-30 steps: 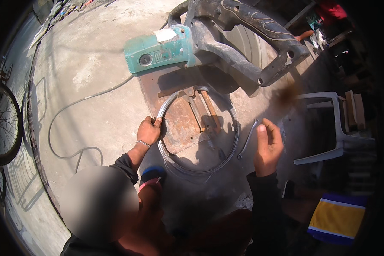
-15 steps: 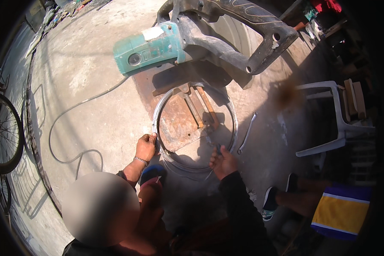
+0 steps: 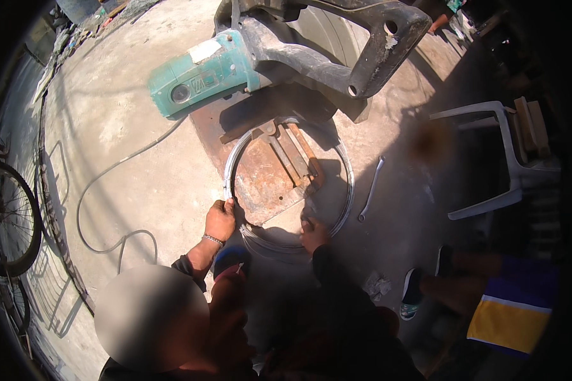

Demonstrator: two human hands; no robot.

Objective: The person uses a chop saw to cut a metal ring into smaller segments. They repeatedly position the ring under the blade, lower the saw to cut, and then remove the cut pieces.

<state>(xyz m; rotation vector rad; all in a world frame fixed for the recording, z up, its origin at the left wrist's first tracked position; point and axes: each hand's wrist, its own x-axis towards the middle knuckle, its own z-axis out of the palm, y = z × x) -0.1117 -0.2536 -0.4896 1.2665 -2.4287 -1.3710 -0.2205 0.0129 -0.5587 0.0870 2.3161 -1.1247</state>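
Observation:
A large coil of pale wire hangs or lies around the rusty metal base of a cut-off saw; I cannot tell which. My left hand, with a bracelet at the wrist, pinches the coil's left side, thumb on top. My right hand is inside the ring at the lower right, by the coil's lower edge. Its fingers are curled in shadow, and whatever they hold is hidden. Behind the coil stands the saw's teal motor with its black handle. A rusty clamp shows through the ring.
A wrench lies on the concrete floor right of the coil. A dark cable curls at the left. Farther left is a bicycle wheel. A white plastic chair stands at the right, near another person's shoe.
My right hand has moved left and slightly down, inside the coil. My left hand stays on the coil. The view has shifted a little, so the saw appears farther left.

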